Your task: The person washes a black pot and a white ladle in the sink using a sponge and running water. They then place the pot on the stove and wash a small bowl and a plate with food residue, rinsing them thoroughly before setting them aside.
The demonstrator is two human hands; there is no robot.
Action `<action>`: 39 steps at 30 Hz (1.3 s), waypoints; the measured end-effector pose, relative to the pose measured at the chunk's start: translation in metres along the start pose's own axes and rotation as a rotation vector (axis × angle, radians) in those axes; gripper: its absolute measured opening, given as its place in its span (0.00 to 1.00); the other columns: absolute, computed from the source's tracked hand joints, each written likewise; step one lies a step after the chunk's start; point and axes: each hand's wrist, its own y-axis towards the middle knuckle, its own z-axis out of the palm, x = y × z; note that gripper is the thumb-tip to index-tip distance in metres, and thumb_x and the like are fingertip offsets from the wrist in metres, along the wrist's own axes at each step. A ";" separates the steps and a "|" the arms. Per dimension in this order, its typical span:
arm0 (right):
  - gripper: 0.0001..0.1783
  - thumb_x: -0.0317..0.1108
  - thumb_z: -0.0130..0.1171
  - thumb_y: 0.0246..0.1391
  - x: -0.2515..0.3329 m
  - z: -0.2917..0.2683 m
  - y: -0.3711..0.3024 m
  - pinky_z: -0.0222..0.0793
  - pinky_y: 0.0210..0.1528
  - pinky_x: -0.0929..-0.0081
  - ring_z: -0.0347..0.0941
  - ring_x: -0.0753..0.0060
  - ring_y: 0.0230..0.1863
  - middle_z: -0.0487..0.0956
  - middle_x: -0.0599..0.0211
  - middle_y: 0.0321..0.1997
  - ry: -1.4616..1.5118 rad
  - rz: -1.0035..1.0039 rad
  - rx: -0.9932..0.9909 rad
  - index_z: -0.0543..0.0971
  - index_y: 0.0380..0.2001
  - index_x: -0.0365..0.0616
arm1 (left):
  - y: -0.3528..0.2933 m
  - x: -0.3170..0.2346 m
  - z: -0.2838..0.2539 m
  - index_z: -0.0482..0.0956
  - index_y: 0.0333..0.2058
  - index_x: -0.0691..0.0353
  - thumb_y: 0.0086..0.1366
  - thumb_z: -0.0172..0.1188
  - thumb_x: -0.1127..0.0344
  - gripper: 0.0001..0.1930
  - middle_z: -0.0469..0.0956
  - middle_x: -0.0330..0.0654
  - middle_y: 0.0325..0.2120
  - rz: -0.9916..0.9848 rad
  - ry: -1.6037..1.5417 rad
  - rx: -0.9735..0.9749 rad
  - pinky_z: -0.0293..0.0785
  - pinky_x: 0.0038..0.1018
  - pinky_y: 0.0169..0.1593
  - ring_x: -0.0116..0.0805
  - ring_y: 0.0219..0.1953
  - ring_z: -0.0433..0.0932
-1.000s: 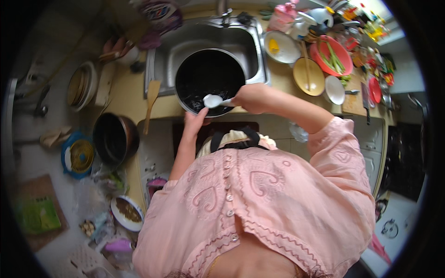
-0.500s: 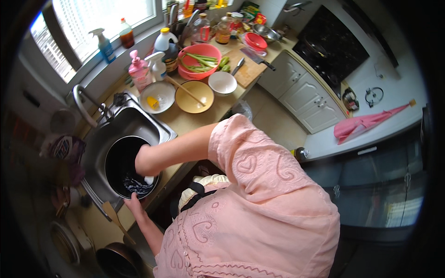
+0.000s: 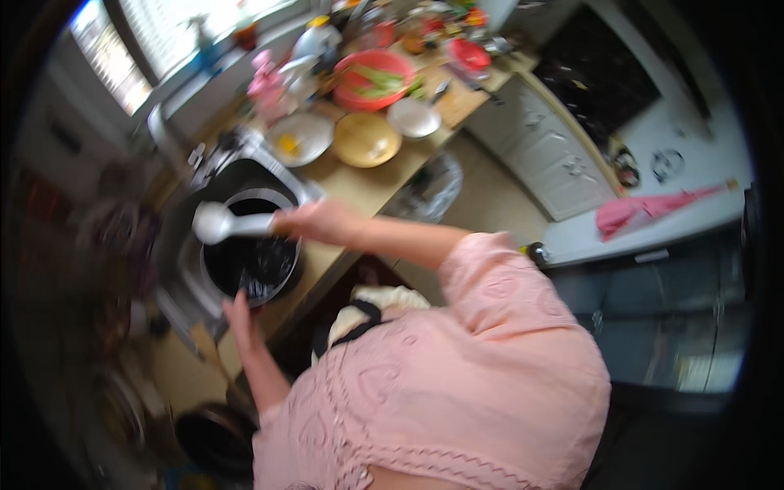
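Note:
A dark round pot (image 3: pixel 265 265) sits tilted in the steel sink, with wet, whitish smears inside near its close rim. My left hand (image 3: pixel 237 314) grips that rim, thumb on top; the other fingers are partly hidden. My right hand (image 3: pixel 322 222) is closed round the handle of a white tool with a rounded head (image 3: pixel 214 223). Motion smears it, so I cannot tell whether it is a brush or a ladle. The tool is held roughly level above the pot, its head beyond the pot's left side.
The steel sink (image 3: pixel 175 282) has a curved tap (image 3: pixel 159 131). Along the counter stand a white bowl (image 3: pixel 314 135), a yellow bowl (image 3: pixel 367 140), a smaller white bowl (image 3: pixel 414 118), a pink basin (image 3: pixel 374 79) of green stalks and a pink pump bottle (image 3: pixel 265 86). A dark pan (image 3: pixel 214 437) lies nearby.
My right hand has come up out of the pot, bringing the white tool into view. My left hand stays at the pot's rim. The whole view has shifted and blurred.

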 end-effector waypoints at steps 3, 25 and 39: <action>0.19 0.30 0.55 0.51 -0.017 -0.020 -0.020 0.72 0.40 0.71 0.77 0.60 0.38 0.78 0.56 0.40 -0.147 -0.085 -0.240 0.72 0.49 0.46 | 0.005 -0.009 -0.002 0.66 0.40 0.67 0.54 0.53 0.70 0.14 0.74 0.47 0.27 -0.020 0.082 0.029 0.76 0.30 0.18 0.38 0.20 0.76; 0.15 0.36 0.55 0.53 -0.127 0.034 -0.035 0.69 0.37 0.69 0.73 0.61 0.33 0.76 0.56 0.33 -0.150 0.177 -0.182 0.72 0.42 0.41 | -0.015 -0.012 -0.022 0.66 0.43 0.60 0.51 0.47 0.75 0.17 0.74 0.41 0.26 0.030 0.035 -0.263 0.70 0.24 0.13 0.30 0.19 0.75; 0.17 0.34 0.55 0.42 -0.051 0.076 0.056 0.67 0.26 0.70 0.70 0.70 0.19 0.75 0.58 0.18 0.048 0.226 -0.101 0.76 0.36 0.36 | -0.033 -0.011 -0.007 0.61 0.47 0.62 0.52 0.47 0.78 0.21 0.75 0.45 0.28 0.121 -0.041 -0.209 0.67 0.21 0.11 0.31 0.14 0.73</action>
